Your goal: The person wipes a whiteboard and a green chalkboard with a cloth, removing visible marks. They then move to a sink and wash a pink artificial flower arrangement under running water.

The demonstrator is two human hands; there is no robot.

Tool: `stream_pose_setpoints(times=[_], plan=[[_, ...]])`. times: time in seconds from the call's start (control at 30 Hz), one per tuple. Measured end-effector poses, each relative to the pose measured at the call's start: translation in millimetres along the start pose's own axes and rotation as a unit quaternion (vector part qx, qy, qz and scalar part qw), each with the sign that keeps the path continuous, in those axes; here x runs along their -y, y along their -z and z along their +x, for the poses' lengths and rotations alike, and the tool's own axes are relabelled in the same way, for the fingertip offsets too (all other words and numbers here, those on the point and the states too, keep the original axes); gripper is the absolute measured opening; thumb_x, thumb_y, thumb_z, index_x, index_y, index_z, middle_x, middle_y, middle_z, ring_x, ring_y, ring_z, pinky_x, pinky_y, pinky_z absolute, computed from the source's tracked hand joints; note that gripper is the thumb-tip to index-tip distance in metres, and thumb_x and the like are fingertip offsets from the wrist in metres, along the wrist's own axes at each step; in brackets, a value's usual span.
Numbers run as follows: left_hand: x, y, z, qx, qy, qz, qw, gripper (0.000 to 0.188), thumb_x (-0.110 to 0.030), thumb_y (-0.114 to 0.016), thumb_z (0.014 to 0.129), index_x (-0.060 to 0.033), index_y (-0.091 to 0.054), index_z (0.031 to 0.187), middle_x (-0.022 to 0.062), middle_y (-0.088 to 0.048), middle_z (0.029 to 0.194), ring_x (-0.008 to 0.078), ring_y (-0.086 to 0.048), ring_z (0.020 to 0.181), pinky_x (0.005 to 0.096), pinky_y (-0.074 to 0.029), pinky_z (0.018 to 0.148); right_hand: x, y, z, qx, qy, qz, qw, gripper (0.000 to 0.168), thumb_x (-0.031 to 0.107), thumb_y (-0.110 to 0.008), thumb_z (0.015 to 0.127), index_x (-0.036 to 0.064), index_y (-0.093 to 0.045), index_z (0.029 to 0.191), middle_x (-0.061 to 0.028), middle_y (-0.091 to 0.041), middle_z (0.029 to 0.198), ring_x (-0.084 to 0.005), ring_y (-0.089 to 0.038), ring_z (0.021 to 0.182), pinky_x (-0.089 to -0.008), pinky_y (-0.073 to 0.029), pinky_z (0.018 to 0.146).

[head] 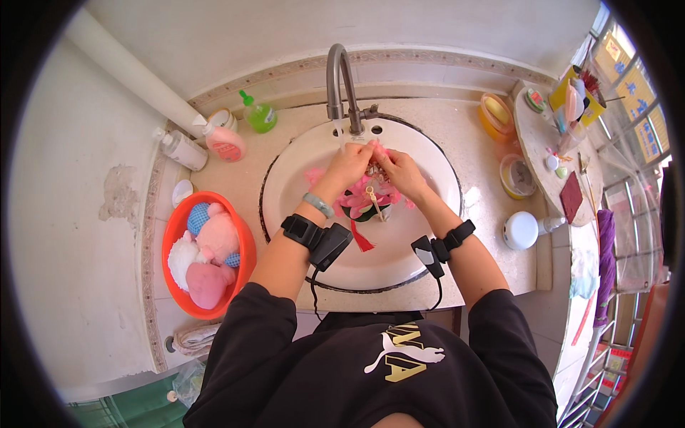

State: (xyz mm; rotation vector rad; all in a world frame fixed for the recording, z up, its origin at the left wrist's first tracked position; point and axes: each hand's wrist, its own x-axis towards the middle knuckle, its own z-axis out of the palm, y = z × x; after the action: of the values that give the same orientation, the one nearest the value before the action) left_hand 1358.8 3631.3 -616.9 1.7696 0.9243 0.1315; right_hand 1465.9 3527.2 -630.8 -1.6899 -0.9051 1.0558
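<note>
Both of my hands meet over the white washbasin (321, 262), just below the gooseneck faucet (337, 80), from which water runs. My left hand (353, 163) and my right hand (400, 168) pinch a small pink petal or flower (381, 148) between their fingertips. Under them lies a bunch of pink artificial flowers (356, 200) with dark green leaves, partly hidden by my hands and wrists. A gold-coloured ornament (370, 193) and a red tassel (362, 239) are among the flowers. A jade-like bangle is on my left wrist.
An orange-red basin (249, 257) of plush toys stands at left. Behind it are a pink pump bottle (227, 143), a white bottle (184, 151) and a green soap bottle (260, 116). At right are an orange container (495, 125), a round white-lidded jar (520, 231) and a cluttered shelf (540, 144).
</note>
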Motion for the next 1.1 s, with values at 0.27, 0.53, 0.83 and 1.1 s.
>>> stream_pose_setpoints(times=[0.27, 0.53, 0.83, 1.1], plan=[[13, 53, -39, -0.03, 0.073, -0.063, 0.995, 0.072, -0.064, -0.03, 0.079, 0.0013, -0.054, 0.059, 0.0026, -0.046, 0.052, 0.0126, -0.04, 0.049, 0.0278, -0.033, 0.046, 32, -31, 17, 0.08, 0.021, 0.167, 0.982, 0.026, 0.025, -0.054, 0.082, 0.0, -0.057, 0.075, -0.0005, -0.051, 0.062, -0.0073, -0.045, 0.057, -0.0225, -0.037, 0.05], [41, 81, -67, -0.034, 0.008, -0.138, 0.99, 0.033, -0.028, -0.053, 0.084, 0.0027, -0.06, 0.073, 0.0, -0.055, 0.067, 0.0048, -0.046, 0.059, 0.0203, -0.037, 0.052, 67, -57, 23, 0.143, 0.027, 0.147, 0.978, 0.035, 0.034, -0.047, 0.085, 0.002, -0.059, 0.075, 0.0001, -0.052, 0.06, -0.0081, -0.045, 0.054, -0.024, -0.038, 0.049], [34, 70, -60, -0.214, -0.091, -0.028, 0.972, 0.036, -0.028, -0.06, 0.076, 0.0011, -0.055, 0.098, 0.0085, -0.059, 0.066, 0.0178, -0.054, 0.055, 0.0307, -0.041, 0.05, 54, -37, 26, 0.156, -0.054, 0.008, 0.986, 0.047, 0.044, -0.039, 0.086, 0.001, -0.052, 0.071, -0.0044, -0.049, 0.053, -0.0133, -0.048, 0.047, -0.0263, -0.039, 0.045], [-37, 30, -43, 0.019, -0.13, 0.269, 0.954, 0.03, -0.027, -0.062, 0.067, -0.0055, -0.06, 0.087, 0.0127, -0.06, 0.079, 0.0259, -0.057, 0.067, 0.0324, -0.045, 0.061, 41, 11, 11, 0.039, -0.05, 0.111, 0.992, 0.036, 0.035, -0.043, 0.087, 0.0, -0.053, 0.083, -0.0029, -0.05, 0.06, -0.0101, -0.049, 0.055, -0.025, -0.04, 0.045]])
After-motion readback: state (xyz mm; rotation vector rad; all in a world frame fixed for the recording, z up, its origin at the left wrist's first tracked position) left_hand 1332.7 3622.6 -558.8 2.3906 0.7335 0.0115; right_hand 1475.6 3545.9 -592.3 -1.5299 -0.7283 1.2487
